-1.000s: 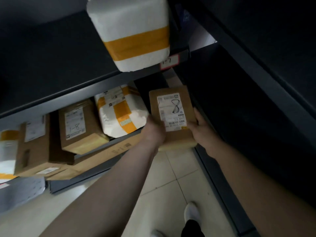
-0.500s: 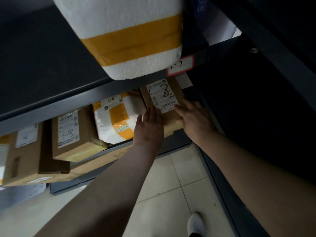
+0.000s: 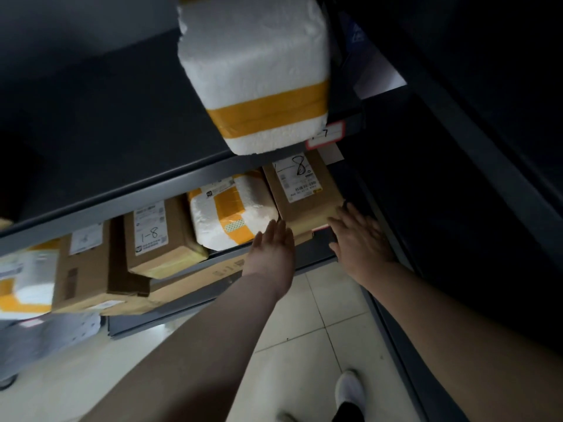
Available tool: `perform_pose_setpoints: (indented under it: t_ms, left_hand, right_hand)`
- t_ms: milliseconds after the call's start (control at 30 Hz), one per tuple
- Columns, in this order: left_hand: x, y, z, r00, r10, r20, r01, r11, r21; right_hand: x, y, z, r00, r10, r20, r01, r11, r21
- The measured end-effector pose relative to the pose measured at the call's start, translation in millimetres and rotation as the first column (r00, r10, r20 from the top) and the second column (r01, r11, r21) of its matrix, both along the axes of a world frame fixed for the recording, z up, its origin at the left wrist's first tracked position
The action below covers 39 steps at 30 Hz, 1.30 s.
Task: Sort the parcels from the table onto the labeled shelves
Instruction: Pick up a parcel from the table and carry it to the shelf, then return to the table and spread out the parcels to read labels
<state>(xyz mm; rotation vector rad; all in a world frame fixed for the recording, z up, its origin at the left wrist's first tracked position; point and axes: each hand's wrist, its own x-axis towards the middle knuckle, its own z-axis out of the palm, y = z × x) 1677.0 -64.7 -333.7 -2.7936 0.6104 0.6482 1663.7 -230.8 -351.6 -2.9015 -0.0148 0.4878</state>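
A brown cardboard parcel (image 3: 307, 202) with a white label marked 8 lies at the right end of the lower shelf (image 3: 320, 257). My left hand (image 3: 274, 248) is flat and open just in front of its left near corner. My right hand (image 3: 359, 236) is open with spread fingers at its right near corner, holding nothing. Left of the parcel sits a white foam parcel (image 3: 231, 211) with orange tape, then a brown box (image 3: 158, 236) marked 1-8.
A large white foam box (image 3: 259, 71) with orange tape overhangs the upper shelf (image 3: 122, 190), beside a red-edged shelf tag (image 3: 327, 135). More cardboard boxes (image 3: 88, 269) crowd the lower shelf's left. Dark shelving (image 3: 457, 178) stands at right. Tiled floor (image 3: 304, 345) and my white shoe (image 3: 350, 391) are below.
The brown parcel, held in both hands a second ago, went onto the lower shelf's right end. Both hands have let go and drawn back to its near edge.
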Motion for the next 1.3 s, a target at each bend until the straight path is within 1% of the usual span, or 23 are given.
perform_pose_setpoints:
  t_ms: [133,233,333,467,600,700,800,900,1067,1167,1300]
  left_hand:
    - [-28.5,12.1,23.1,0.993,-0.073,-0.088,0.078,0.995,0.058]
    - [-51.3,21.6,42.9,0.983,-0.137,-0.126,0.146,0.987,0.067]
    - [-76.5,27.8,65.9,0.967,-0.202,-0.158,0.209,0.977,0.031]
    - [-120.7,36.2,100.4,0.925,-0.346,-0.154,0.354,0.935,0.023]
    - [-163.4,41.1,132.4,0.854,-0.492,-0.169,0.501,0.865,0.010]
    - [-199.4,39.2,151.5,0.791,-0.584,-0.183,0.588,0.808,-0.037]
    - [-240.7,26.8,170.7,0.714,-0.672,-0.198,0.663,0.739,-0.117]
    - [-287.4,5.8,188.7,0.598,-0.772,-0.215,0.753,0.633,-0.177]
    - [-378.6,-44.5,208.5,0.362,-0.908,-0.211,0.890,0.404,-0.212]
    - [-447.0,-74.4,218.4,0.232,-0.951,-0.204,0.930,0.278,-0.240]
    - [-552.8,-94.5,229.6,0.045,-0.978,-0.205,0.968,0.093,-0.234]
  right_hand:
    - [-42.1,7.6,19.5,0.987,-0.010,-0.159,0.008,1.000,-0.019]
    - [-79.4,20.0,38.3,0.976,-0.035,-0.215,0.035,0.999,-0.003]
    - [-118.0,34.7,63.3,0.964,-0.075,-0.254,0.084,0.996,0.027]
    - [-178.3,53.6,100.5,0.963,-0.150,-0.226,0.162,0.986,0.037]
    - [-251.2,73.1,131.8,0.935,-0.276,-0.222,0.289,0.957,0.026]
    - [-317.3,83.3,153.5,0.899,-0.390,-0.198,0.404,0.914,0.030]
    - [-385.7,86.2,172.8,0.848,-0.504,-0.161,0.511,0.859,0.000]
    - [-450.9,85.1,193.7,0.752,-0.647,-0.126,0.653,0.757,0.004]
    - [-556.8,84.2,218.7,0.550,-0.827,-0.111,0.830,0.557,-0.031]
    - [-624.8,88.3,225.5,0.399,-0.912,-0.090,0.914,0.404,-0.039]
    - [-726.8,105.7,227.9,0.189,-0.980,-0.068,0.979,0.193,-0.065]
